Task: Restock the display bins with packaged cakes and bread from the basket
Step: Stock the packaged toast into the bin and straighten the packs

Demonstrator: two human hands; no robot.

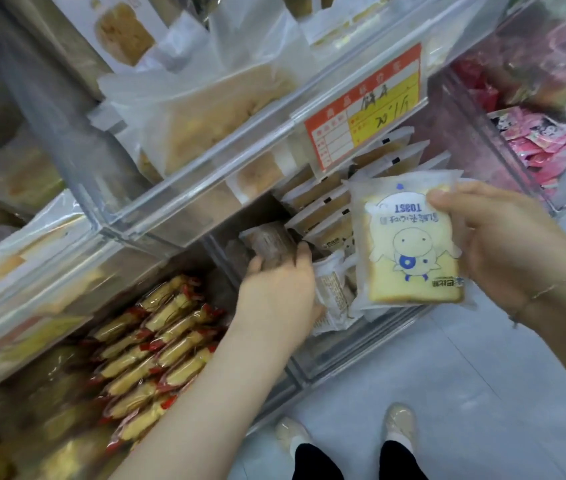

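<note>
A packet of toast (pixel 411 244) sits in the right hand (pixel 503 244), held upright in front of the lower clear bin (pixel 361 344), with the thumb curled over its top right corner and the fingers wrapped behind the packet's right edge; the wrapper is clear and white, printed with a blue cartoon figure and the word "TOAST" upside down from this view, and the slice of bread shows through it. A thin bracelet (pixel 558 285) circles the right wrist. Just left of that packet, the left hand (pixel 278 289) reaches into the same bin, its fingers curled round a darker packet (pixel 269 247) that looks blurred, so its contents cannot be told. Behind both hands a row of similar toast packets (pixel 326 209) stands on edge in the bin, and one packet (pixel 333 296) lies tilted against the left wrist. Above, an upper clear bin (pixel 205 202) holds pale cake packets (pixel 212 123), and a red and yellow price label (pixel 366 105) with handwriting is fixed to its front edge. Lower left, another bin is filled with rows of yellow cakes in red-trimmed wrappers (pixel 157 344). At the upper right, a bin holds pink packets (pixel 544 140). The grey floor (pixel 482 393) runs along the bottom right, where the person's two light shoes (pixel 399 424) and dark trouser legs show
</note>
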